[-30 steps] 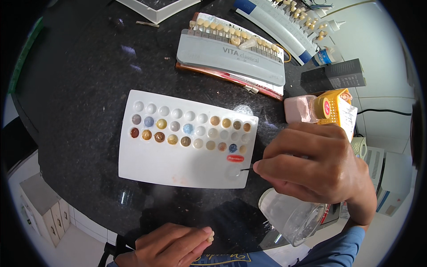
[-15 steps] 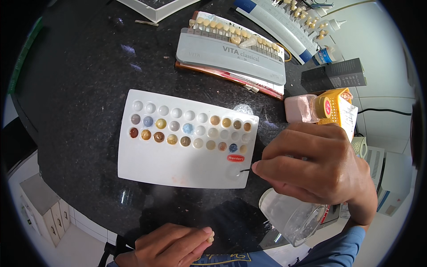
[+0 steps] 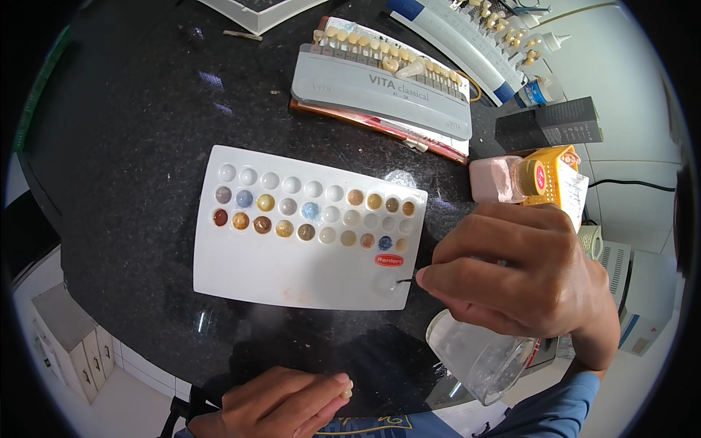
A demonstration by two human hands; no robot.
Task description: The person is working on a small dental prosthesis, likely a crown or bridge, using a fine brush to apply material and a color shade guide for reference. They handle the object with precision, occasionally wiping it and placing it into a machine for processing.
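Note:
A white mixing palette (image 3: 328,281) lies on the dark counter, with rows of small wells, several holding brown, yellow, grey and blue pastes. My right hand (image 3: 511,274) is at its right edge, fingers pinched round a fine brush (image 3: 406,280). Only the dark tip of the brush shows, at a wet patch on the palette's lower right; my fingers hide the rest. At the counter's near edge, my left hand (image 3: 281,401) is closed, pinching a small cream tooth crown (image 3: 347,390) between its fingertips.
A clear glass jar (image 3: 475,358) stands below my right hand. A grey tooth shade guide (image 3: 380,80) rests on papers beyond the palette, another (image 3: 453,47) behind it. To the right are a pink-filled jar (image 3: 500,180), yellow basket (image 3: 558,164) and black box (image 3: 551,123).

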